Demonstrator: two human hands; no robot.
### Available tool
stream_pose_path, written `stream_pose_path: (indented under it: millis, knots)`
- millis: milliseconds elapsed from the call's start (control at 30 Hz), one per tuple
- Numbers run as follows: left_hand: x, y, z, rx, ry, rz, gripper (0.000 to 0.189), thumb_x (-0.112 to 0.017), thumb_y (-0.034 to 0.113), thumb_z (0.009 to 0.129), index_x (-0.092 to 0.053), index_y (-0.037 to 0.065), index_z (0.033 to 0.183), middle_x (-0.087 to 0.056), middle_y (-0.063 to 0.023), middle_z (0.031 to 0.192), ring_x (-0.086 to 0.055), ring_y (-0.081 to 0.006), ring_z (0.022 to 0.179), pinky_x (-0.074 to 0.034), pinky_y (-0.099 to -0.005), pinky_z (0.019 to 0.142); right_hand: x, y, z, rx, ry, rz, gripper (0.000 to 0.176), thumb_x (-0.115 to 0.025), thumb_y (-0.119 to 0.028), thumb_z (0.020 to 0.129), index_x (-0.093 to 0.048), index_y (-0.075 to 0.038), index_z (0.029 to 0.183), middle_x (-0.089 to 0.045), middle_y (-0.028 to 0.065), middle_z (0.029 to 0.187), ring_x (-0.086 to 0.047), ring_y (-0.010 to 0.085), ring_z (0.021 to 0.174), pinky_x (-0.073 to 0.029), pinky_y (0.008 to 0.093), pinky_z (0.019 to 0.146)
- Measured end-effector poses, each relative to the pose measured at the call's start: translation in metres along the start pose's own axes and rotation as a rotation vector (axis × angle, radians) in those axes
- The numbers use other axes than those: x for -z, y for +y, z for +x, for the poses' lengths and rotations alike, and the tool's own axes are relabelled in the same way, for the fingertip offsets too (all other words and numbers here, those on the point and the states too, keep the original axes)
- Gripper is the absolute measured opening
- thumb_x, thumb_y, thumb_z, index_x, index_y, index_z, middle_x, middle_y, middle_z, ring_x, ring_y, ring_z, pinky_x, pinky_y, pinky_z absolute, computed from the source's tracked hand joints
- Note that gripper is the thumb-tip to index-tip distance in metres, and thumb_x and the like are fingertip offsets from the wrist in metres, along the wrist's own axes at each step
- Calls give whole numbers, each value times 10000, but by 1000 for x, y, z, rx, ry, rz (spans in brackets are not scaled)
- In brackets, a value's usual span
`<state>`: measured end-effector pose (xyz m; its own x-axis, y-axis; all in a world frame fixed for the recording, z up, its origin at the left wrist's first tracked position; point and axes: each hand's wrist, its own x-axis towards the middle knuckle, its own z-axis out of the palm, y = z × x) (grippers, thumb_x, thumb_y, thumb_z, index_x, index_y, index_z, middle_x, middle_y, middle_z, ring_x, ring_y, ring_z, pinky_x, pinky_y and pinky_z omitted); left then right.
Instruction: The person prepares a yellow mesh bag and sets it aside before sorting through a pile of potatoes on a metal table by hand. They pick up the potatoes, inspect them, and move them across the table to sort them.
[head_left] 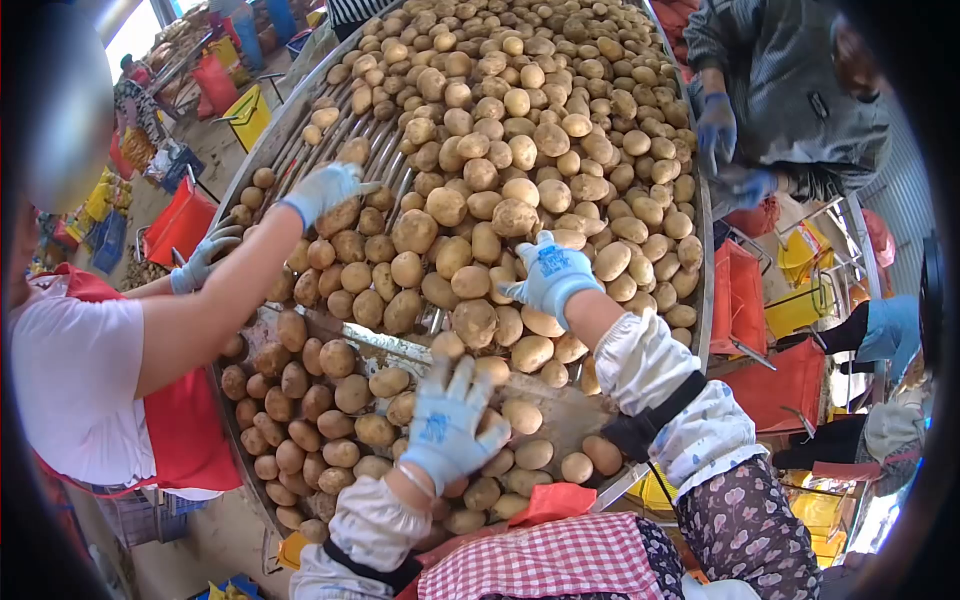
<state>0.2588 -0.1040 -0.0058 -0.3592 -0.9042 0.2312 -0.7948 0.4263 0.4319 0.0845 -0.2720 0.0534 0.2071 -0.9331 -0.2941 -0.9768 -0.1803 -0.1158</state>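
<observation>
My left hand [440, 425], in a pale blue glove, is over the lower tray with its fingers spread and slightly blurred. Nothing shows in its grasp, and potatoes [375, 430] lie beneath and beside it. Further up, my right hand [556, 275], gloved the same way, reaches onto the heap of potatoes [474, 322] on the roller table. Its fingers are apart, and a soil-covered potato [515, 217] sits just beyond the fingertips. Whether the right palm touches a potato is hidden.
A metal divider [385, 345] separates the rollers [345, 145] from the lower tray. At the left, a co-worker's gloved hand [325, 192] reaches over the potatoes. Another person's gloved hand [716, 128] is at the right edge. Red crates [738, 295] stand beyond the right rail.
</observation>
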Motion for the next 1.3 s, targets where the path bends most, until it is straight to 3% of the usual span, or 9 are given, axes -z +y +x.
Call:
stream_pose_path:
  millis: [133,233,400,633,767,867,967,1167,1300]
  knots:
    - [8,-10,-10,-6,62,-385,98,-613,88,811,-649,21,750,-693,-155,848,-683,-326,813,-556,-381,762,8,-8,13,8,-216,-44,701,-584,-637,831,-627,-51,1214,-627,157,1251,-619,299,1140,-506,407,935]
    - [9,-29,36,-4,421,-99,343,-614,146,867,-611,22,1186,-658,-187,1095,-621,-375,1026,-484,-441,916,-17,-14,5,28,-154,-64,712,-595,-629,811,-612,-51,1226,-643,153,1222,-635,284,1111,-509,410,911]
    - [-52,-51,75,162,196,142,796,-664,231,792,-316,115,1498,-280,-281,1507,-319,-477,1357,-312,-534,1110,-33,-16,-10,123,-122,-113,644,-626,-555,809,-584,-122,1283,-608,157,1224,-607,308,1119,-496,422,927]
    - [-10,-15,5,224,-119,-81,563,-659,179,806,-535,117,1352,-398,-269,1439,-595,-409,1067,-489,-490,918,-40,3,-24,245,-170,-15,513,-644,-461,828,-625,-160,1244,-598,148,1227,-585,285,1132,-473,418,972]
    - [12,-10,-23,249,-104,72,434,-671,166,792,-619,65,1211,-525,-249,1324,-643,-368,919,-531,-464,769,-84,70,-32,353,-173,1991,465,-539,-430,949,-587,-29,1180,-660,132,1120,-671,234,963,-550,349,842]
    - [-2,-28,-14,39,55,81,316,-668,156,793,-648,11,1073,-655,-199,1088,-635,-364,951,-524,-443,805,-67,87,-67,119,-211,2159,628,-436,-549,955,-536,-10,1263,-620,180,1197,-613,340,1109,-555,396,797]
    - [-4,5,59,-209,215,34,401,-672,238,806,-622,59,1161,-621,-179,1190,-599,-376,1064,-491,-461,907,-73,88,-83,108,-178,2400,685,-382,-611,952,-510,-42,1311,-584,192,1257,-572,389,1173,-576,405,755]
    - [-47,16,123,212,-690,38,512,-667,431,802,-609,202,1256,-669,-129,1137,-628,-299,1088,-493,-415,929,-74,96,-117,64,-199,2688,615,-449,-582,942,-549,-56,1243,-550,189,1318,-571,375,1170,-555,470,839]
    - [-44,14,113,185,-317,-192,488,-748,240,772,-606,98,1217,-670,-136,1109,-641,-290,1052,-499,-394,924,-89,116,-134,153,-254,2588,546,-439,-523,964,-552,-69,1247,-606,119,1257,-633,277,1051,-560,469,765]
